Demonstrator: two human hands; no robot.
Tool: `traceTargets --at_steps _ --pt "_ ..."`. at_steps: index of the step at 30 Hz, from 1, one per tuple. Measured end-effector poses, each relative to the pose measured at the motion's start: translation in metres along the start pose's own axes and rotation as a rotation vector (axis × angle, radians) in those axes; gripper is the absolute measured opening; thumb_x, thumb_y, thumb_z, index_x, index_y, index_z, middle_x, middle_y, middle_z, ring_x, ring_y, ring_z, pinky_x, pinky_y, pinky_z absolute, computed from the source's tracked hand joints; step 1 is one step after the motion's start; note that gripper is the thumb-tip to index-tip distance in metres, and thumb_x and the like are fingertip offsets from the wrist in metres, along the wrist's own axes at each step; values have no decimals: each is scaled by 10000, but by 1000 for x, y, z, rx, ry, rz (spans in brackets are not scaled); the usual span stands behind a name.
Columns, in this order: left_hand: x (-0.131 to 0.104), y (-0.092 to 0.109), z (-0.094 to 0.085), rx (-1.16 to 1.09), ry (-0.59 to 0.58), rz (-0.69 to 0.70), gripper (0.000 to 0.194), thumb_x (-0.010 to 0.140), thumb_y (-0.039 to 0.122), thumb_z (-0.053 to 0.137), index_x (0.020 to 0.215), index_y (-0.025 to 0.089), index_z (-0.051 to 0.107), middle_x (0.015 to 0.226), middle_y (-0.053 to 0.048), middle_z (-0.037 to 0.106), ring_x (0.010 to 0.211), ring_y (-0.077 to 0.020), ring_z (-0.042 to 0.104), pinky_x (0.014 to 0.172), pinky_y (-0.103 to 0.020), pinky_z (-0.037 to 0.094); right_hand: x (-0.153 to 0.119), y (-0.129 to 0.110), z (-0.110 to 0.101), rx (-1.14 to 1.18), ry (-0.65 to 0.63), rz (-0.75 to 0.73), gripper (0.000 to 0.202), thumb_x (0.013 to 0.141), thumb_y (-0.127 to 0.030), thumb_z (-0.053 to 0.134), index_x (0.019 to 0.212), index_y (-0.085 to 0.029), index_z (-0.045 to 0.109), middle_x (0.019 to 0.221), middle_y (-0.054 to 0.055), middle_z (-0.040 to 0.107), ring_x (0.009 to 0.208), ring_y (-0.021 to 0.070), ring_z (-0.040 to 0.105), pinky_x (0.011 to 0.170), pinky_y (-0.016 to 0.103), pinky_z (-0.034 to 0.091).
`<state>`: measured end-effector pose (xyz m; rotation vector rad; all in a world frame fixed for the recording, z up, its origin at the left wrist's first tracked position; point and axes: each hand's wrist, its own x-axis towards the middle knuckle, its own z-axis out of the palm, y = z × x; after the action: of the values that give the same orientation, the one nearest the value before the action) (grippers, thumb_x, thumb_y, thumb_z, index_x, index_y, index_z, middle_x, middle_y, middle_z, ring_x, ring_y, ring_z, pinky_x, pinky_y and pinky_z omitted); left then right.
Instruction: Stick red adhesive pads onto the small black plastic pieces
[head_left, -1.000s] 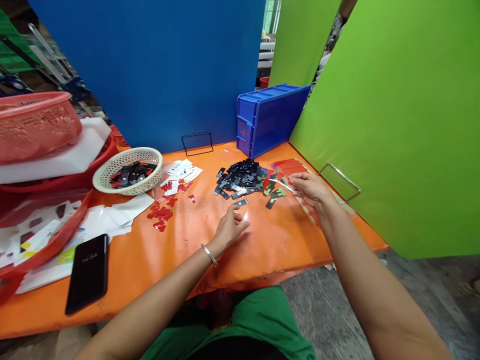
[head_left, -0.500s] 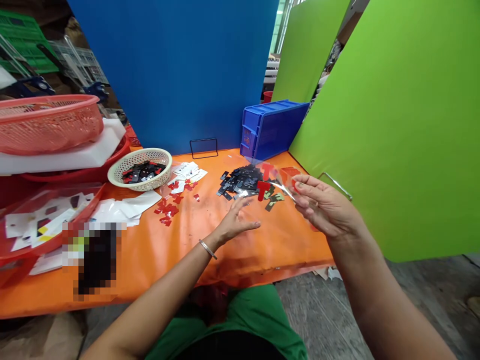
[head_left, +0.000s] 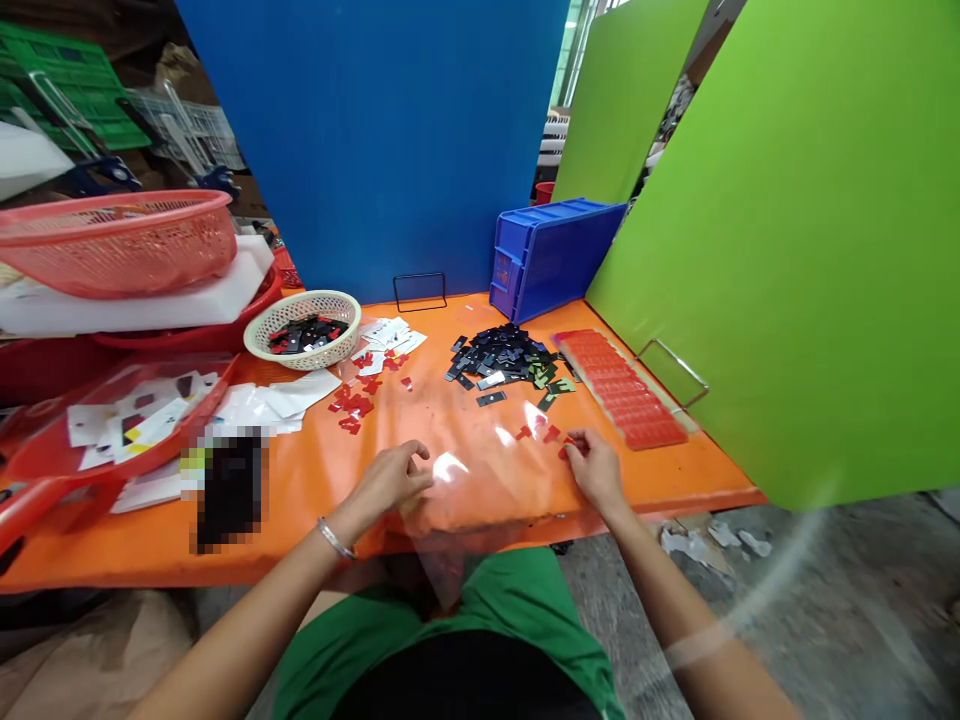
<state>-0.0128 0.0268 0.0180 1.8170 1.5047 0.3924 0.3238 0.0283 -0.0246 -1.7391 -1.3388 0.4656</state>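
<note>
A clear plastic sheet (head_left: pixel 480 480) with a few red T-shaped pieces (head_left: pixel 551 433) near its right end lies low over the orange table. At its right end my right hand (head_left: pixel 594 468) pinches a red piece between thumb and fingers. My left hand (head_left: pixel 391 480), with a bracelet at the wrist, is by the sheet's left part, fingers curled and apart from the thumb, nothing visible between them. Loose red pieces (head_left: pixel 352 402) lie beyond my left hand. A pile of black pieces (head_left: pixel 499 355) sits further back, beside a sheet of red pieces (head_left: pixel 622 390).
A cream basket (head_left: pixel 259 350) of black and red parts stands at the back left, near white cards (head_left: pixel 394 335). Red baskets (head_left: pixel 120 230) and a pixelated dark object (head_left: pixel 229 490) are on the left. A blue crate (head_left: pixel 559 255) stands behind the black pile.
My right hand has moved left and down toward the table, bringing the clear sheet and red pieces lower. My left hand has moved left and down. The red sheet is now uncovered.
</note>
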Motion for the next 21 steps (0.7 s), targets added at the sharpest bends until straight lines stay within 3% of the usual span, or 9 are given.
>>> traceTargets --at_steps 3,6,9,12,16,21 --pt "-6 -3 20 213 150 110 322 719 226 650 1033 184 592 927 -77 605 921 -237 559 778 -335 432 -10 1 15 -327 82 -214 179 769 -225 527 909 -157 615 940 141 623 924 282 531 850 433 403" --pt "0 12 36 243 161 277 199 794 219 591 986 175 616 1011 -101 572 1007 -245 510 874 -367 416 -9 -10 30 -404 -19 -259 166 832 -209 473 856 -156 628 891 125 617 879 260 516 820 380 401" --pt "17 33 53 188 97 371 147 847 228 535 932 161 635 974 -98 575 992 -229 514 871 -345 426 -4 -22 45 -437 -81 -182 187 853 -220 464 851 -145 635 881 127 608 868 252 519 776 338 402" --pt "38 47 70 144 57 380 164 852 239 534 936 150 644 960 -97 582 988 -220 524 872 -331 425 3 -30 53 -502 -91 -83 193 853 -248 491 862 -136 648 904 135 610 881 243 535 766 313 388" --pt "59 47 83 111 -16 355 164 827 282 572 905 156 643 942 -86 596 910 -205 560 806 -310 441 15 -35 54 -536 -180 28 170 834 -246 527 820 -147 665 893 118 636 854 220 569 697 276 381" --pt "72 52 84 168 -38 323 189 840 289 535 975 176 604 903 -66 634 860 -209 582 750 -301 433 21 -36 56 -550 -213 71 153 823 -251 560 857 -154 673 906 109 653 849 217 589 670 266 382"
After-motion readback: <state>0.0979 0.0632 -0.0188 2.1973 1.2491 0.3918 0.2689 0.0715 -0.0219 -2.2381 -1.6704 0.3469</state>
